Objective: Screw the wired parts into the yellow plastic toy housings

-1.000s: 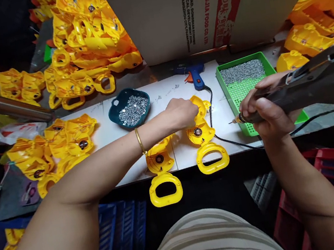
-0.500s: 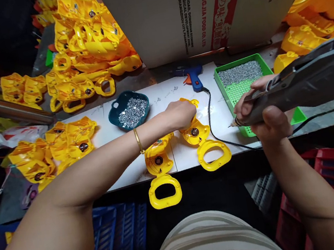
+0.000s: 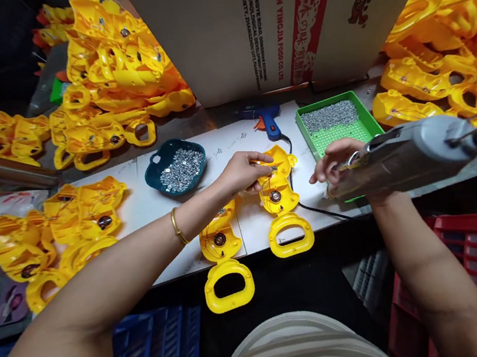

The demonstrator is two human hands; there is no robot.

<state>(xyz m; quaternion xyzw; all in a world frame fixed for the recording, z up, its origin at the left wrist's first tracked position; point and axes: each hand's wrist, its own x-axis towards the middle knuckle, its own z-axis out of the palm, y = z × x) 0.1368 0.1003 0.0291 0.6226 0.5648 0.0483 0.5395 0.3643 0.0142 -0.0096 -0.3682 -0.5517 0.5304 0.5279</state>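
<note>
My left hand reaches over a yellow plastic toy shell with wires, a round dark part and a loop handle. Its index finger and thumb are apart, with their tips on the shell's upper part; the lower fingers are partly hidden. A second yellow shell lies just left, partly under my forearm. My right hand grips a grey electric screwdriver slantwise over the green tray's near edge, some fingers stretched out. The body of the screwdriver hides part of the palm.
A dark teal bowl holds small metal parts. A green tray contains screws. Between them lies a blue glue gun with a trailing cord. Piles of yellow shells flank a large carton. Red crates stand below right.
My left hand has shifted down and left on the shell, and its fingers have spread. The screwdriver has swung lower, its tip now hidden behind my right hand. The view has turned slightly right.
</note>
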